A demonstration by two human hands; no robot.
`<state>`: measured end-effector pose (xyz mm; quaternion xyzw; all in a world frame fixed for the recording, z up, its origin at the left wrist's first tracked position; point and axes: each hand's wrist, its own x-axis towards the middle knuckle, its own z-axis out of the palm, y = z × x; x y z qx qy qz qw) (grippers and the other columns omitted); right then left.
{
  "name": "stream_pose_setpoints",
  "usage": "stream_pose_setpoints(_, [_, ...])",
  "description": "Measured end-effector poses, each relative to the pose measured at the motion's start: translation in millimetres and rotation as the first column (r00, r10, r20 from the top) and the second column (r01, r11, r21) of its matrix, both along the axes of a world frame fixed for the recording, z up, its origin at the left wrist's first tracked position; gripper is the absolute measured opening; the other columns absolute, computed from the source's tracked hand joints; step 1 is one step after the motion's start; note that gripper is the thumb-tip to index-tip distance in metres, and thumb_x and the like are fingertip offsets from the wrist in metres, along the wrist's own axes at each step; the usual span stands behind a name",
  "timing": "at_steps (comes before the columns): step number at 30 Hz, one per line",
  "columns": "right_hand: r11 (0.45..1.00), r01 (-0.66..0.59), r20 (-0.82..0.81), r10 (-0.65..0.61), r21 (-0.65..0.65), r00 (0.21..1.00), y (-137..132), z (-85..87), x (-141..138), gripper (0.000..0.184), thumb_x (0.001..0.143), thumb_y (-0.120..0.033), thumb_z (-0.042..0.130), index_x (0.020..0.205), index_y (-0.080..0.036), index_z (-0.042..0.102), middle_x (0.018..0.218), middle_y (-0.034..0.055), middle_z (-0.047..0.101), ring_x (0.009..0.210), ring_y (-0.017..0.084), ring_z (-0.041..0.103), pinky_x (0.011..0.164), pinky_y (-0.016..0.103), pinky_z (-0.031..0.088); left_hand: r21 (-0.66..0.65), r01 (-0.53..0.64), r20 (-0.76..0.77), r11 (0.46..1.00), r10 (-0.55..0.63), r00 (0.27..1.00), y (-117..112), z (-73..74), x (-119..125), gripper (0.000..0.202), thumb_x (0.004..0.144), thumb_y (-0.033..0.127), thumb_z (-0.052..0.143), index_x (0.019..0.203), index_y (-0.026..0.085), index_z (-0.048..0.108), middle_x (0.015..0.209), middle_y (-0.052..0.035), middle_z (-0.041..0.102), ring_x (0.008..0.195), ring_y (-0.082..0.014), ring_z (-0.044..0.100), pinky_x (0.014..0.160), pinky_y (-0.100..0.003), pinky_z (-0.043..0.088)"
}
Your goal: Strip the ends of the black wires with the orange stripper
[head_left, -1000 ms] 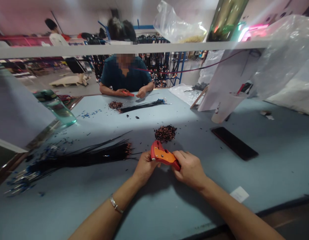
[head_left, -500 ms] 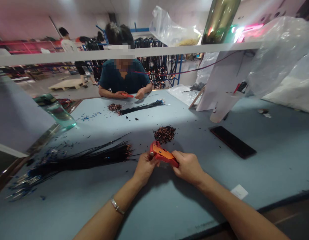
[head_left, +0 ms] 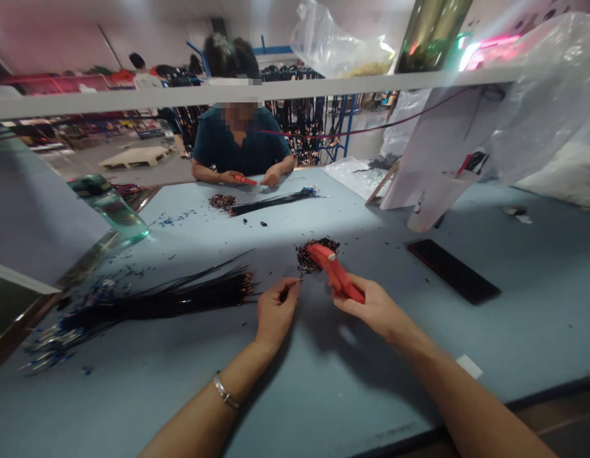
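Note:
My right hand point(head_left: 371, 308) is closed around the handles of a red wire stripper point(head_left: 340, 273), its head raised over a heap of short black and copper-coloured cut ends point(head_left: 303, 259). To its left, my left hand point(head_left: 277, 308) is closed in a pinch on a thin black wire, of which only a small dark tip shows past the fingertips. The stripper and my left hand are apart. Just left of that hand lies a thick bundle of black wires point(head_left: 171, 305), with coppery ends toward me and blue and silver ends at the far left.
A dark phone point(head_left: 452, 271) lies at right, near a white cup point(head_left: 435, 202) holding tools. A green bottle point(head_left: 116, 210) stands at left. Across the table a person point(head_left: 242, 137) holds a red tool beside a smaller wire bundle point(head_left: 276, 202). A white bar point(head_left: 156, 98) spans above.
The wire stripper has come away from my left hand, moved right and up, and turned over in my right hand. My left hand stays near its place, still pinched.

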<state>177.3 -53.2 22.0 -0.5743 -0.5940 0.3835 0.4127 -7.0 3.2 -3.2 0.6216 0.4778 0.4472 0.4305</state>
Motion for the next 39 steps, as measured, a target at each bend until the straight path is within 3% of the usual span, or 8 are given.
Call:
stream_pose_setpoints(4, [0.951,-0.251,-0.622,0.085,-0.183,0.778,1.0,-5.9,2.3,0.030,0.071,-0.026,0.054,0.099,-0.015,0.059,0.090,0.0102,0.067,0.076,0.022,0.065,0.067,0.037,0.051,0.018,-0.003,-0.014,1.000,0.003,1.000,1.8,-0.2,-0.8,0.020,0.079,0.033,0.058,0.080,0.015,0.069,0.065,0.0013,0.061,0.061,-0.0129,0.051,0.059,-0.020,0.038])
stream_pose_setpoints(9, [0.928,-0.287,-0.747,0.014,-0.237,0.665,1.0,-6.8,9.0,0.035,0.067,-0.024,0.044,0.096,-0.014,0.060,0.092,0.0128,0.067,0.079,0.024,0.066,0.073,0.041,0.052,0.004,-0.053,-0.053,0.999,0.054,0.997,2.5,0.7,-2.3,0.022,0.082,0.031,0.053,0.079,0.015,0.067,0.064,0.0026,0.059,0.062,-0.0123,0.050,0.058,-0.019,0.035])
stream_pose_setpoints(13, [0.981,-0.167,-0.691,0.052,-0.100,0.721,-1.3,0.5,22.9,0.043,0.064,-0.021,0.049,0.105,-0.016,0.060,0.091,0.0083,0.065,0.080,0.022,0.064,0.076,0.040,0.051,0.005,-0.081,-0.044,0.997,0.081,0.996,4.6,-2.3,-2.5,0.020,0.082,0.027,0.049,0.080,0.016,0.066,0.055,0.0042,0.049,0.056,-0.0121,0.045,0.055,-0.020,0.033])
stream_pose_setpoints(16, [0.985,-0.070,-0.582,-0.034,-0.155,0.812,-0.7,2.8,29.7,0.041,0.061,-0.019,0.057,0.102,-0.016,0.062,0.086,0.0064,0.065,0.075,0.020,0.063,0.071,0.035,0.051,0.066,-0.100,-0.016,0.993,0.101,0.995,5.7,-4.3,-2.1,0.019,0.082,0.026,0.050,0.081,0.016,0.066,0.064,0.0016,0.057,0.064,-0.0139,0.051,0.062,-0.021,0.037])
stream_pose_setpoints(24, [0.999,-0.036,-0.406,0.023,-0.026,0.913,-3.4,4.1,30.0,0.049,0.064,-0.025,0.059,0.112,-0.017,0.057,0.087,0.0057,0.063,0.078,0.022,0.061,0.075,0.037,0.049,0.191,0.022,-0.078,0.981,-0.007,0.997,3.3,-6.0,0.3,0.022,0.086,0.029,0.050,0.090,0.019,0.069,0.072,-0.0011,0.066,0.066,-0.0150,0.058,0.070,-0.024,0.042])
stream_pose_setpoints(28, [0.997,-0.075,-0.053,0.075,-0.003,0.996,-6.1,2.0,17.6,0.040,0.068,-0.022,0.055,0.108,-0.017,0.058,0.085,0.0042,0.063,0.077,0.020,0.060,0.073,0.034,0.048,0.141,0.029,-0.051,0.990,-0.022,0.998,2.1,-2.6,0.4,0.023,0.086,0.030,0.048,0.087,0.017,0.066,0.080,-0.0028,0.067,0.073,-0.0155,0.058,0.068,-0.023,0.041])
stream_pose_setpoints(33, [0.982,-0.136,0.255,0.099,0.133,0.962,-10.3,5.7,-0.3,0.043,0.069,-0.017,0.053,0.111,-0.016,0.057,0.098,0.0082,0.066,0.085,0.023,0.061,0.078,0.035,0.047,0.085,0.036,-0.116,0.996,-0.026,0.993,2.0,0.0,-1.7,0.024,0.088,0.031,0.045,0.083,0.015,0.063,0.066,0.0015,0.056,0.062,-0.0123,0.048,0.060,-0.021,0.035])
stream_pose_setpoints(39, [0.987,-0.160,0.110,0.156,0.024,0.981,-10.7,9.8,8.1,0.038,0.071,-0.019,0.058,0.109,-0.018,0.056,0.094,0.0063,0.066,0.085,0.022,0.061,0.078,0.035,0.046,0.154,0.062,-0.100,0.986,-0.047,0.994,0.3,0.3,-2.5,0.024,0.088,0.030,0.045,0.084,0.015,0.063,0.066,0.0014,0.056,0.060,-0.0110,0.047,0.058,-0.020,0.036])
